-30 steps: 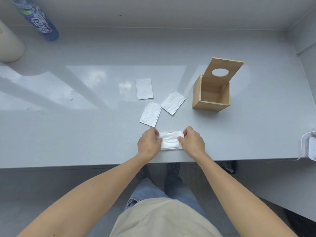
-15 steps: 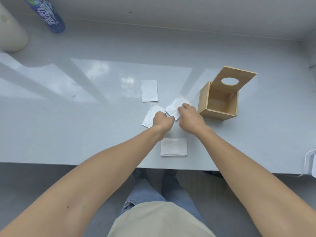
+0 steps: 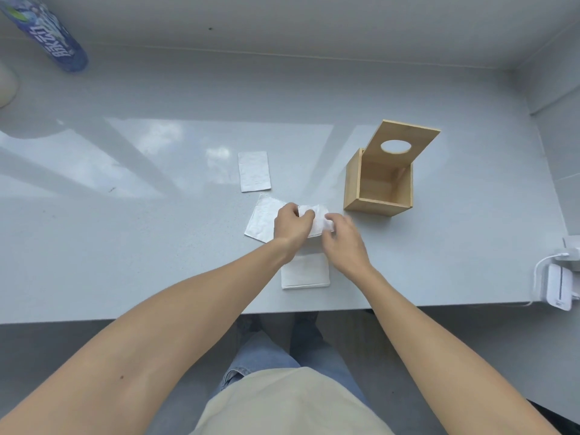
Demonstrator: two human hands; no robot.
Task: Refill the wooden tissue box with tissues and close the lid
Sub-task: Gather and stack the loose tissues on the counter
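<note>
Both hands, left hand [image 3: 290, 226] and right hand [image 3: 343, 243], pinch one folded tissue [image 3: 317, 219] near the counter's front edge, beside the open wooden tissue box [image 3: 378, 191]; judged light, limp and tearable, grip opposite edges gently.

Your bench [image 3: 157, 246] is a smooth, glossy grey that mirrors the light. The box [image 3: 376, 186] and its lid [image 3: 405, 133] are pale, matt wood with a smooth finish. The tissues [image 3: 254, 171] are white, embossed, matt paper. The bottle [image 3: 53, 42] is shiny plastic.
</note>
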